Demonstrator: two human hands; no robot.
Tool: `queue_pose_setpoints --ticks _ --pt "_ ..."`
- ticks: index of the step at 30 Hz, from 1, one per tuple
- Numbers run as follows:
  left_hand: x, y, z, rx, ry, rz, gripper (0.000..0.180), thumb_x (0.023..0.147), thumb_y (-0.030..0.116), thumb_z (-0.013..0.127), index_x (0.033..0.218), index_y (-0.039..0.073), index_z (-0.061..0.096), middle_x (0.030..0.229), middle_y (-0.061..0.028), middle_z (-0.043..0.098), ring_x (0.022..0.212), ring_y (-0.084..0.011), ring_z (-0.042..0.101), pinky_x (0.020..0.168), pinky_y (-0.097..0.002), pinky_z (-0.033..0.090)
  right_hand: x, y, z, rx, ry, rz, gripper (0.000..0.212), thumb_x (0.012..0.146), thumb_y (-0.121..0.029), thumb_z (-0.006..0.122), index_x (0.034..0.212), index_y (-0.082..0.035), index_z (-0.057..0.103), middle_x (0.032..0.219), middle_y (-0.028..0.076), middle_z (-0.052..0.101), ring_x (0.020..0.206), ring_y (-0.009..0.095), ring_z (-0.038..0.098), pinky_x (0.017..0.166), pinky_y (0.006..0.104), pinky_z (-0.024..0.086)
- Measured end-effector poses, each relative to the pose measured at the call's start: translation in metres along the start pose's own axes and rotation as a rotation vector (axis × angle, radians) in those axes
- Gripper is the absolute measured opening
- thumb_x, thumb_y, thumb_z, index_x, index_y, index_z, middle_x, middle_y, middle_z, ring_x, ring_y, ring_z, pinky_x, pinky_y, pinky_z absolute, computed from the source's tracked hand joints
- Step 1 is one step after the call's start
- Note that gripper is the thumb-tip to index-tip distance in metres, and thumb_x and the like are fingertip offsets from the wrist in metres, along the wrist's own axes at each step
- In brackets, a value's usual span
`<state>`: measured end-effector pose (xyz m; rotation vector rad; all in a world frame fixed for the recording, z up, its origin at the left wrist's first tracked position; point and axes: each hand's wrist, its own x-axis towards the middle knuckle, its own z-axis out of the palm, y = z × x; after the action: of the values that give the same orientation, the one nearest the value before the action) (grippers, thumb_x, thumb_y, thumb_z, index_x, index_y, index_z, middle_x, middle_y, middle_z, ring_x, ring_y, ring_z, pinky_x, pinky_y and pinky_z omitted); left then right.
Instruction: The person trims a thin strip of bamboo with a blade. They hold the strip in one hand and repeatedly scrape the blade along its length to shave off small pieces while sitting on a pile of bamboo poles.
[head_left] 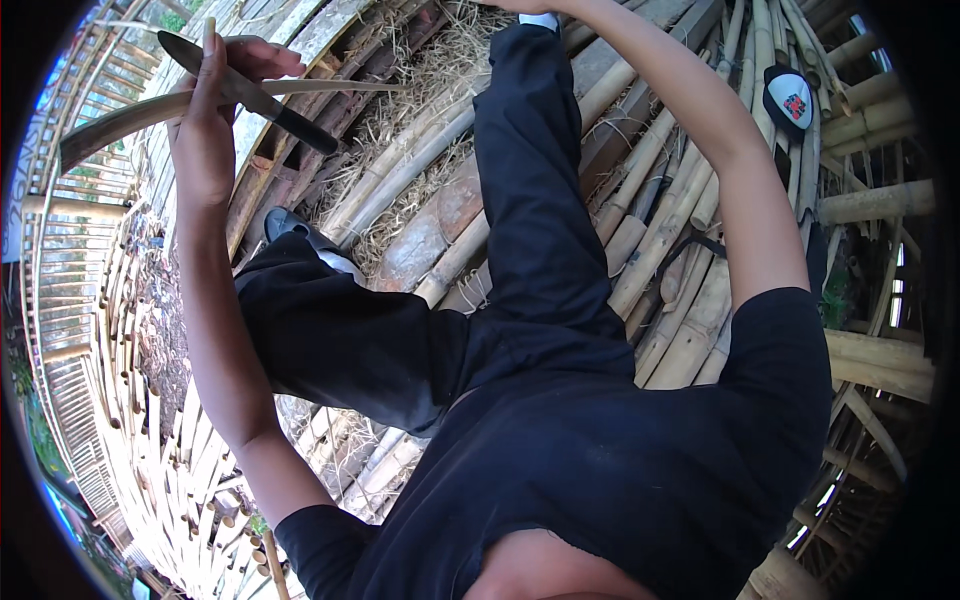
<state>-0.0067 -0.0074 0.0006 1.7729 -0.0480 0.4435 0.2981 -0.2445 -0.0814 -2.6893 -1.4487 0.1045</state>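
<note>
Raised at the upper left, my left hand (207,130) is closed round a knife (255,100) with a dark blade and a black handle. The handle end slants down to the right, while the blade tip lies up beyond my thumb. A long curved bamboo strip (125,128) passes through the same hand, broad and dark at its left end, thin and pale towards the right. My right arm (690,85) reaches up to the top edge. Only a sliver of my right hand (520,3) shows there, and its fingers are mostly cut off by the frame.
Bamboo poles (690,300) lie under and beside my legs (530,150). Pale shavings (400,60) cover the ground between them. A black and white cap (788,100) rests on the poles at right. Stacked cut bamboo (210,470) and a bamboo fence (75,300) stand at left.
</note>
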Motion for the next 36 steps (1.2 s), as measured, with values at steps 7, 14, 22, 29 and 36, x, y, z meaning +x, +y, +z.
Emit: queue_pose_setpoints --ticks 7,14,22,29,36 --pt "0.005 -0.002 0.001 -0.054 0.122 0.014 0.046 0.102 0.031 0.025 0.096 -0.003 0.055 0.101 -0.0208 0.063 0.096 -0.0289 0.063 0.091 -0.0372 0.046 -0.018 -0.181 -0.006 0.659 -0.010 -0.310 0.065 0.076 -0.059 0.065 0.109 -0.003 0.057 0.098 0.012 0.062 0.091 0.020 0.062 0.082 0.0310 0.048" --pt "0.004 -0.005 -0.002 -0.057 0.126 0.116 0.053 0.100 0.041 0.028 0.101 -0.003 0.057 0.094 -0.0175 0.065 0.092 -0.0241 0.064 0.084 -0.0354 0.050 -0.001 -0.228 0.009 0.635 0.395 -0.529 0.036 0.087 -0.034 0.062 0.091 0.001 0.056 0.068 0.010 0.060 0.065 0.020 0.062 0.060 0.0350 0.047" --pt "0.018 0.006 -0.004 0.086 0.463 0.359 0.050 0.099 0.035 0.034 0.128 -0.007 0.034 0.121 -0.0243 0.051 0.111 -0.0335 0.055 0.095 -0.0422 0.046 -0.023 -0.204 0.008 1.179 0.406 -0.144 0.034 0.093 -0.031 0.052 0.085 0.001 0.052 0.060 0.007 0.058 0.049 0.015 0.062 0.045 0.0296 0.051" --pt "0.019 0.051 -0.012 -0.104 0.744 0.581 0.028 0.094 0.031 0.051 0.085 0.005 0.047 0.070 -0.0079 0.055 0.057 -0.0202 0.057 0.064 -0.0356 0.053 -0.027 -0.184 0.030 1.384 0.276 0.236 0.030 0.094 -0.031 0.050 0.092 -0.002 0.049 0.067 0.002 0.052 0.044 0.009 0.049 0.038 0.0244 0.039" --pt "0.058 0.071 -0.028 -0.184 0.332 0.418 0.062 0.089 0.065 0.032 0.058 0.012 0.044 0.051 0.0017 0.034 0.049 -0.0125 0.027 0.050 -0.0262 0.025 -0.031 -0.193 0.039 1.397 0.193 0.262 0.035 0.092 -0.032 0.050 0.092 0.002 0.055 0.062 0.008 0.058 0.043 0.016 0.054 0.041 0.0316 0.048"
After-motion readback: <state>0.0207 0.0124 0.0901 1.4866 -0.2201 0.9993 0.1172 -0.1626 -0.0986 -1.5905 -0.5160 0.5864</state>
